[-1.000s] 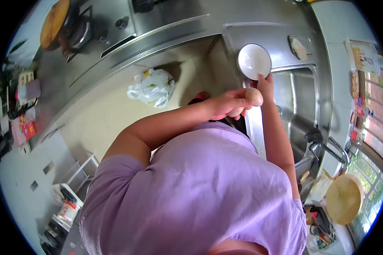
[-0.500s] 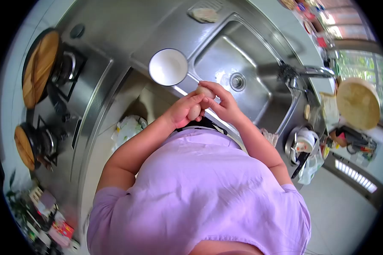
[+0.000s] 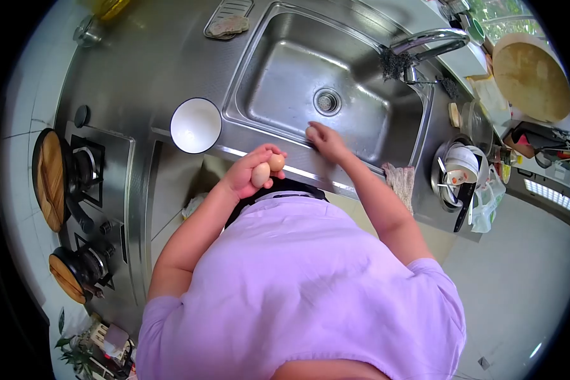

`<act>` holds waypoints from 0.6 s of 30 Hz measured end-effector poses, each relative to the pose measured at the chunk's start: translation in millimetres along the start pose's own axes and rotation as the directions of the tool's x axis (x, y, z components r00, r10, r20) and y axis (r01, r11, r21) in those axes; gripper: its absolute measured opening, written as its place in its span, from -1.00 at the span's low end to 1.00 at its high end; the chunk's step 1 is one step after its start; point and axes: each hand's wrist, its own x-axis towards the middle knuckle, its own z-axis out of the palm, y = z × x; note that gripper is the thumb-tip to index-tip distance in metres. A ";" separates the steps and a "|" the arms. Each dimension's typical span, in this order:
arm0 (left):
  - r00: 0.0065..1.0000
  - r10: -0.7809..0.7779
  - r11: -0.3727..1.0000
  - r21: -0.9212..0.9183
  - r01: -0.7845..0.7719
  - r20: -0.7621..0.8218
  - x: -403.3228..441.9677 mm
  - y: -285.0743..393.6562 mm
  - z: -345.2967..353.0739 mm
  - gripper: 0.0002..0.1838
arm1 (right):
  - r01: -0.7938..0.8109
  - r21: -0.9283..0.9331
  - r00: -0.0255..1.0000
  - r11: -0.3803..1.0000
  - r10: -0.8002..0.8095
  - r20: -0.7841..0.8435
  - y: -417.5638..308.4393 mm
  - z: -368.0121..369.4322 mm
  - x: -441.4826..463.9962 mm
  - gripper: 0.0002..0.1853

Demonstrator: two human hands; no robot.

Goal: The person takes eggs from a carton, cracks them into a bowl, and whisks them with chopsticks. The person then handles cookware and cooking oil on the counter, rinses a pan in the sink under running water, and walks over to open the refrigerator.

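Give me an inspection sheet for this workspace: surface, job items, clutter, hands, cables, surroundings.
Surface: stainless-steel counter with an inset sink.
Job's things: two eggs in hand; white bowl with a dark rim on the counter, left of the sink.
Clutter: cloth on the counter's near edge; stacked dishes to the right.
Left hand: cradles both eggs, palm up.
Right hand: at the sink's near edge, pinching a pale rounded object, mostly hidden, possibly an egg.
Cables: nothing seen.
Surroundings: faucet over the sink; stove at left, two wooden lids on it.
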 end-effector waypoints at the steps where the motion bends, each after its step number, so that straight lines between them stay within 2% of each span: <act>1: 0.999 0.025 1.000 0.019 -0.024 -0.039 -1.3 -1.5 -0.2 -0.78 | 0.062 0.006 0.998 0.998 -0.062 0.007 1.8 0.4 -1.0 -0.55; 2: 0.996 0.054 0.998 0.041 -0.051 -0.076 -2.4 -1.6 -0.7 -0.78 | 0.062 0.012 0.998 0.998 -0.062 0.005 2.3 1.6 -0.3 -0.55; 4: 0.993 0.063 0.997 0.057 -0.057 -0.102 -3.0 -1.8 0.4 -0.79 | -0.111 0.292 0.990 0.950 0.131 -0.051 5.3 2.4 4.2 -0.56; 5: 0.987 0.086 0.993 0.091 -0.074 -0.132 -3.2 -1.9 1.2 -0.78 | -0.106 0.294 0.991 0.950 0.125 -0.047 6.8 2.9 4.4 -0.56; 7: 0.979 0.114 0.988 0.123 -0.094 -0.170 -4.6 -2.8 3.7 -0.77 | 0.079 -0.060 0.994 0.995 -0.083 -0.073 8.3 7.2 -3.0 -0.56; 11: 0.956 0.191 0.974 0.163 -0.156 -0.225 -4.7 -5.8 3.5 -0.72 | 0.165 -0.031 0.984 0.986 -0.167 -0.067 -7.7 4.9 -5.9 -0.56; 13: 0.949 0.211 0.969 0.179 -0.172 -0.232 -6.0 -4.9 2.2 -0.71 | 0.090 0.152 0.980 0.984 -0.060 -0.190 -16.2 1.6 -4.8 -0.53; 14: 0.944 0.221 0.964 0.203 -0.173 -0.244 -6.0 -3.3 1.8 -0.72 | 0.094 0.151 0.980 0.984 -0.066 -0.185 -15.5 1.7 -4.4 -0.53; 16: 0.938 0.232 0.959 0.221 -0.177 -0.258 -8.5 -2.3 3.0 -0.72 | 0.117 -0.023 0.993 0.993 -0.117 -0.009 -11.7 2.1 -7.7 -0.54; 17: 0.933 0.238 0.952 0.255 -0.169 -0.269 -9.9 1.0 3.2 -0.73 | 0.123 -0.025 0.992 0.992 -0.123 -0.005 -10.3 0.9 -3.8 -0.54; 18: 0.927 0.247 0.943 0.288 -0.164 -0.281 -11.6 6.6 6.3 -0.75 | 0.098 0.075 0.995 0.992 -0.100 0.021 -13.9 -2.6 2.5 -0.53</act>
